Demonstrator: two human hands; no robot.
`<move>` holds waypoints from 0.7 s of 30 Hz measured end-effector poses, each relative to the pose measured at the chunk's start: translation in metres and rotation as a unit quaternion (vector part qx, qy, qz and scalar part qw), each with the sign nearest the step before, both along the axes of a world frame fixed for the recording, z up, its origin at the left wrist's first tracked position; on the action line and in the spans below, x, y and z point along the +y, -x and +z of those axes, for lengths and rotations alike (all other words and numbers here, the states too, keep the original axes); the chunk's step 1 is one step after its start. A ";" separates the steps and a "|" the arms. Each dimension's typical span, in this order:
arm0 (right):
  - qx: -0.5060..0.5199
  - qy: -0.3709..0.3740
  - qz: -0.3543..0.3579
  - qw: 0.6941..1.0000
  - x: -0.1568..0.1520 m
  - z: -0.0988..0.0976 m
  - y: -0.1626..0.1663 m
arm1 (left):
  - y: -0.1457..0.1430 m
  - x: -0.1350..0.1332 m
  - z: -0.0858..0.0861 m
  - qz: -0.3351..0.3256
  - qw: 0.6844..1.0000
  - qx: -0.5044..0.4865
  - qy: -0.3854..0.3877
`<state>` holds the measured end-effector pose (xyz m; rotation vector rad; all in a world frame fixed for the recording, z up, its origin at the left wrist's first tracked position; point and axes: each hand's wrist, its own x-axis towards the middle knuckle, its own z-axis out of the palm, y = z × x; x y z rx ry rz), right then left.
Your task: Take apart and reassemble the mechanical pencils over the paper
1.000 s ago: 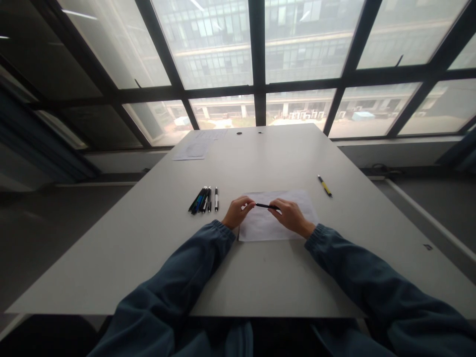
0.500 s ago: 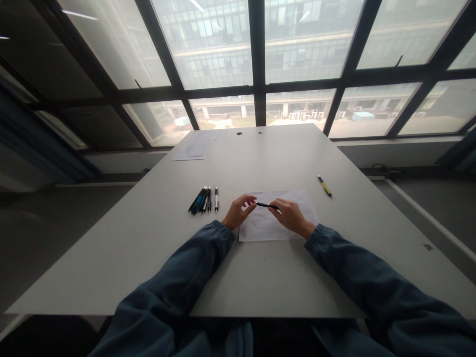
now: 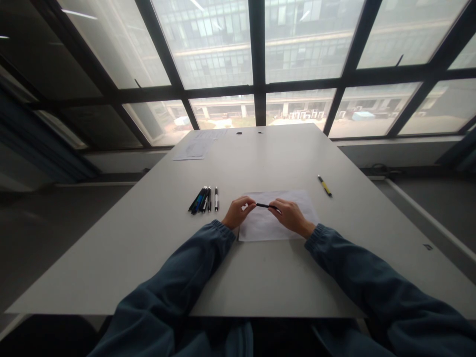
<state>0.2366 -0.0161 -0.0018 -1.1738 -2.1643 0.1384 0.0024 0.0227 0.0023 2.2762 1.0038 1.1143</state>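
A black pen [image 3: 263,205] is held roughly level between my two hands, above a white sheet of paper [image 3: 271,229]. My left hand [image 3: 237,211] pinches its left tip between thumb and fingers. Around the pen's right end, my right hand [image 3: 290,215] is closed, so that end is partly hidden. To the left of my left hand lies a bunch of pens [image 3: 201,200], mostly dark with some blue and green. Just beside that bunch is a single black-and-white pen [image 3: 216,199].
A black-and-yellow pen [image 3: 325,186] lies to the right on the white table [image 3: 156,248]. Printed papers [image 3: 193,148] rest at the far left. Two small dark spots, one a round disc [image 3: 239,133], are near the far edge, by the windows.
The fingers of my left hand have closed in on the pen's left tip. My right hand and the pen are almost where they were.
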 end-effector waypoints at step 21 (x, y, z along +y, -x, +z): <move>-0.004 0.000 -0.002 1.000 -0.001 0.002 0.000 | -0.001 -0.002 0.004 0.010 1.000 0.011 0.025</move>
